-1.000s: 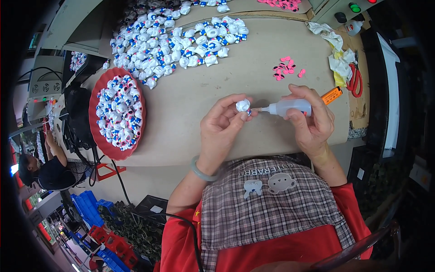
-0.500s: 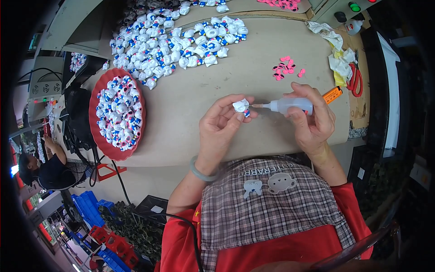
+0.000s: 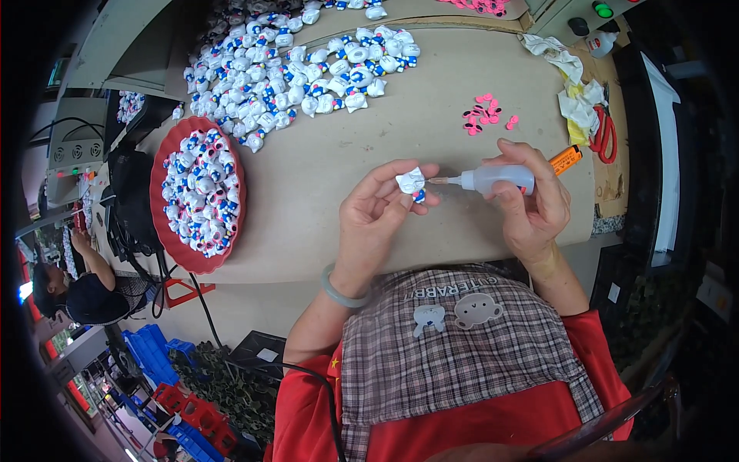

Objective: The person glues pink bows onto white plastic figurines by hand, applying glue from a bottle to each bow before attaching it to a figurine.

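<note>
My left hand (image 3: 377,204) pinches a small white and blue figurine (image 3: 411,182) between thumb and fingers, over the near middle of the table. Gripped in my right hand (image 3: 535,196) is a translucent squeeze bottle (image 3: 500,179) with a thin nozzle. Lying sideways, the bottle points left, and its tip meets or nearly meets the figurine's right side; whether they touch I cannot tell. Beyond my right hand, small pink pieces (image 3: 483,115), some with dark faces, lie loose on the table. An orange marker-like stick (image 3: 566,160) shows just behind my right fingers.
A red scalloped tray (image 3: 162,219) full of figurines with pink parts stands at the left. Many white and blue figurines (image 3: 269,85) spread over the far left. Red-handled scissors (image 3: 604,137) and crumpled paper (image 3: 579,108) lie at the right. Another person (image 3: 88,289) sits far left.
The figurine has turned slightly in my left fingers. My right hand and the bottle have barely moved. At far left, the other person's arm and head have shifted a little.
</note>
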